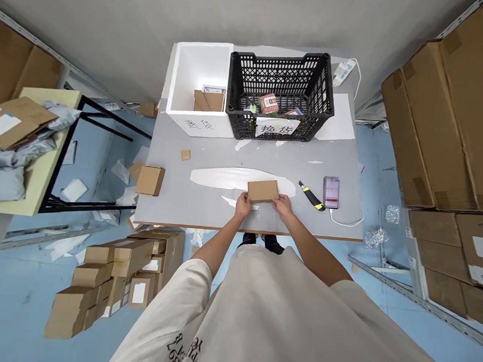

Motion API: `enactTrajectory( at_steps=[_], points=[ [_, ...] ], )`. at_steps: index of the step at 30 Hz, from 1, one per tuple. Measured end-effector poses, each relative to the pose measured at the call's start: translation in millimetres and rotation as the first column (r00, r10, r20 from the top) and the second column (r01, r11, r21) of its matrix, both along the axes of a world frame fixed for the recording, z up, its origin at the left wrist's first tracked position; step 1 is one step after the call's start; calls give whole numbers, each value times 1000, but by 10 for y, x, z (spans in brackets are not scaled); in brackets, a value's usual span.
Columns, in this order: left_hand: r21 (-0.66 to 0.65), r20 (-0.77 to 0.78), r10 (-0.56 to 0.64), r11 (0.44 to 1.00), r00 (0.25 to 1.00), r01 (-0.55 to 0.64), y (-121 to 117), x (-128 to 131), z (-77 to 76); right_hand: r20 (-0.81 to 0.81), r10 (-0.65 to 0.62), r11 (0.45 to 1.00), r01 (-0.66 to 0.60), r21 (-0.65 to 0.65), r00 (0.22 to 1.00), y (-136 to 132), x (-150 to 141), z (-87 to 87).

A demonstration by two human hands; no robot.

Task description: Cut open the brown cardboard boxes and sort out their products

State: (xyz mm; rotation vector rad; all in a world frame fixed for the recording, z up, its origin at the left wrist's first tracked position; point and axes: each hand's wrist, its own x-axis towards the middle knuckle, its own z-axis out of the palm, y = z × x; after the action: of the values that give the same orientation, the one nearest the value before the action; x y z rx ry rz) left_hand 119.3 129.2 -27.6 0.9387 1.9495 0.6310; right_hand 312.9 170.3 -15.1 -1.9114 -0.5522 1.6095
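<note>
A small flat cardboard box (262, 191) is between my hands near the front of the grey table (215, 215). My left hand (243, 204) grips its left front corner. At the right front corner, the fingers of my right hand (282, 205) are closed on the same box. Its top looks closed, and what is inside is hidden. Right of my right hand lie a black and yellow utility knife (311, 196) and a phone (331, 193) with a lit screen and a white cable.
At the back stand a white foam box (199, 123) and a black plastic crate (281, 75) holding small packages. A small cardboard box (150, 180) sits at the table's left edge. Stacked cartons (94, 276) are on the floor at left; large cartons (435, 115) stand at right.
</note>
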Motion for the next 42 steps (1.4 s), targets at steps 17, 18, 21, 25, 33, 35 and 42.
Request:
enactTrajectory(
  at_steps=[17,18,21,25,33,35,42],
  points=[
    [203,99,13,979,995,-34,67,-91,432,430,349,822,-492,286,833,103,81,446],
    [222,79,-13,975,997,-5,91,-107,455,471,384,780,-552,295,794,127,93,491],
    [223,35,-86,972,996,76,161,-154,467,541,470,692,-672,264,697,200,110,576],
    [199,17,-104,975,994,98,200,-182,464,590,508,652,-728,212,628,279,125,589],
    [137,-26,-93,986,995,95,180,-168,423,581,512,648,-728,223,633,358,193,694],
    [134,-7,-86,987,996,86,180,-169,384,583,512,652,-728,213,630,386,194,709],
    [121,9,-124,985,992,122,93,-206,325,555,421,745,-623,240,718,485,69,685]
  ],
)
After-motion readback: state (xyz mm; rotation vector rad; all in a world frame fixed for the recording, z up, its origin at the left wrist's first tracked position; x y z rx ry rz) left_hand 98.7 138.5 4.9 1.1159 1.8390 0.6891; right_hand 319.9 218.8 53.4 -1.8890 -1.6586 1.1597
